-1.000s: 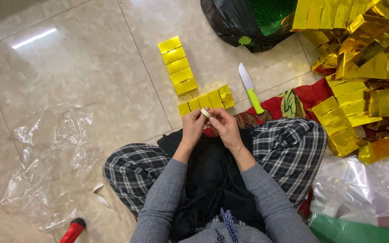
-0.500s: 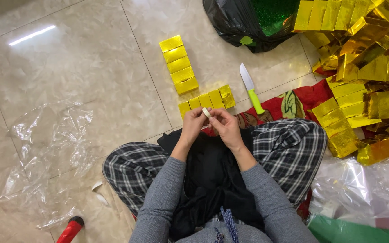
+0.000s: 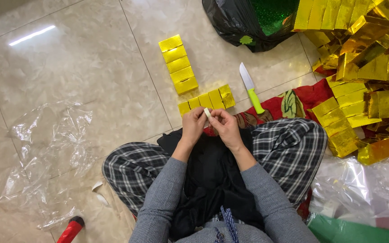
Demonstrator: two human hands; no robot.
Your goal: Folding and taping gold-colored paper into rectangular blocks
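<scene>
Unchanged since earlier frame: both hands up over lap, pinching small white strip [image 3: 207, 112]. Left hand [image 3: 193, 126] fingers closed on strip's left side; right hand [image 3: 225, 128] fingers closed on its right. Strip pale, short, long axis tilted up-left. Just beyond strip, row of gold boxes [image 3: 206, 100]; farther right, green-handled knife [image 3: 251, 88], floor between bare.

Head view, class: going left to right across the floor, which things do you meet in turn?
Clear plastic sheet → column of gold blocks → knife with green handle → heap of gold foil boxes.
</scene>
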